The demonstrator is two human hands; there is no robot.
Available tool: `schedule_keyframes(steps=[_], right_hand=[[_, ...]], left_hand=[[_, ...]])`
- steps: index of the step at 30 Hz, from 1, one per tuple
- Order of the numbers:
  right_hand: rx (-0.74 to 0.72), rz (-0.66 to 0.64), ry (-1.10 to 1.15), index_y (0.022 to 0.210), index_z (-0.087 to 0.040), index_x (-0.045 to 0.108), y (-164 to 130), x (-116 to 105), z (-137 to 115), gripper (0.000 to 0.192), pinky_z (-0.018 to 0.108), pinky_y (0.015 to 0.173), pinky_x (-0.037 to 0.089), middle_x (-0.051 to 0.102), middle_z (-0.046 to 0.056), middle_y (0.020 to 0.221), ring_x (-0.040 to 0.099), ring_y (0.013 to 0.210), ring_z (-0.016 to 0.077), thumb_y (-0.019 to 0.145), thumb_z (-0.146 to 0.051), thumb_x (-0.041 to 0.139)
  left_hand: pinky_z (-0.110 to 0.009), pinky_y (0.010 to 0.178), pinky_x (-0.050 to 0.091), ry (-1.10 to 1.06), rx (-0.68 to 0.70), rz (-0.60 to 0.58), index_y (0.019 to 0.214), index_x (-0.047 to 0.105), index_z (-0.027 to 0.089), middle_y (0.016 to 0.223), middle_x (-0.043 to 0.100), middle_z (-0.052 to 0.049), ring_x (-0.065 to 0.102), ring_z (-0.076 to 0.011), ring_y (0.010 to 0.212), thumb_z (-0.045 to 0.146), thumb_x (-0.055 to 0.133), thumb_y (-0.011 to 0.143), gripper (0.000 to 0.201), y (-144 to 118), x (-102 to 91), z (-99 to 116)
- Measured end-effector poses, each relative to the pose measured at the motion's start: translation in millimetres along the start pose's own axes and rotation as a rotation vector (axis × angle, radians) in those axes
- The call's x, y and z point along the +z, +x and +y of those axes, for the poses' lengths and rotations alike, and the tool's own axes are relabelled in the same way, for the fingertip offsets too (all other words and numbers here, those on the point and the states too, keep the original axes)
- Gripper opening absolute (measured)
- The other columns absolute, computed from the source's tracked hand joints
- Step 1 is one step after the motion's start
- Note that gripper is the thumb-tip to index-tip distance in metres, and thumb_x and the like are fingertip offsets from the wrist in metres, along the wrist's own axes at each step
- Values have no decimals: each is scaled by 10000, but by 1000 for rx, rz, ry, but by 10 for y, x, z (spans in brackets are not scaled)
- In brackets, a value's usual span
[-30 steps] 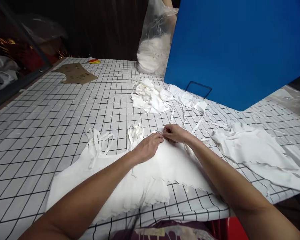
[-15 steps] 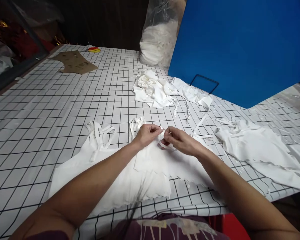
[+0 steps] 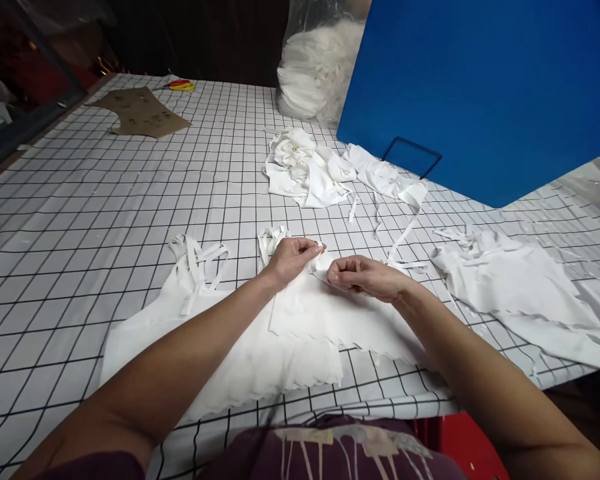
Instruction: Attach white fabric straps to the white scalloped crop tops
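A white strappy garment lies flat on the grid-patterned table, on top of another white garment whose straps fan out to the left. My left hand and my right hand meet at the upper edge of the top garment. Both pinch a white strap of it between their fingertips, a little above the cloth.
More white garments lie at the right and in a crumpled heap behind. A blue board on a wire stand rises at the back right, beside a clear bag of white cloth. A brown paper pattern and a yellow-red tool lie far left.
Both hands lifted a strap loop off the garment's top edge and now hold it pinched tighter and closer to the cloth. The view has tilted down slightly.
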State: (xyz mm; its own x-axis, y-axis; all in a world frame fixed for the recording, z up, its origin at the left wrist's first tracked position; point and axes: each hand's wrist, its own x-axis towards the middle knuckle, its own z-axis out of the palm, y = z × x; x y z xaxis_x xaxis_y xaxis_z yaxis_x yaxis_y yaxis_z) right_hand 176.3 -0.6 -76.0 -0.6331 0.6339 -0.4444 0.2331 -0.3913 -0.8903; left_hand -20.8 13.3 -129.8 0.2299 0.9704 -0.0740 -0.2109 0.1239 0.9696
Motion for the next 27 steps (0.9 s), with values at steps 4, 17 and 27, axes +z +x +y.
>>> schedule_keyframes(steps=[4,17,27], right_hand=[[-4,169,43,815,-179,565,83,33,0,356,224,433,150,406,-73,578,271,476,53,761,-465,770],[-44,-358,-379,912,-229,813,-645,113,-250,227,298,579,435,697,42,765,592,637,174,866,-402,673],[-122,-392,-385,922,-263,828,-876,-1,-133,185,346,690,514,707,85,887,641,746,223,843,-381,709]], left_hand=[[-423,999,466,-11,-26,-39,758,731,134,887,747,-92,674,-259,1030,451,836,684,342,-18,3,45],[-437,1060,418,-78,-84,41,674,678,138,825,720,-71,650,-267,1122,384,855,646,304,-1,9,25],[-396,1007,453,-63,-72,109,687,683,131,907,737,-99,655,-257,1081,398,853,640,320,25,1,14]])
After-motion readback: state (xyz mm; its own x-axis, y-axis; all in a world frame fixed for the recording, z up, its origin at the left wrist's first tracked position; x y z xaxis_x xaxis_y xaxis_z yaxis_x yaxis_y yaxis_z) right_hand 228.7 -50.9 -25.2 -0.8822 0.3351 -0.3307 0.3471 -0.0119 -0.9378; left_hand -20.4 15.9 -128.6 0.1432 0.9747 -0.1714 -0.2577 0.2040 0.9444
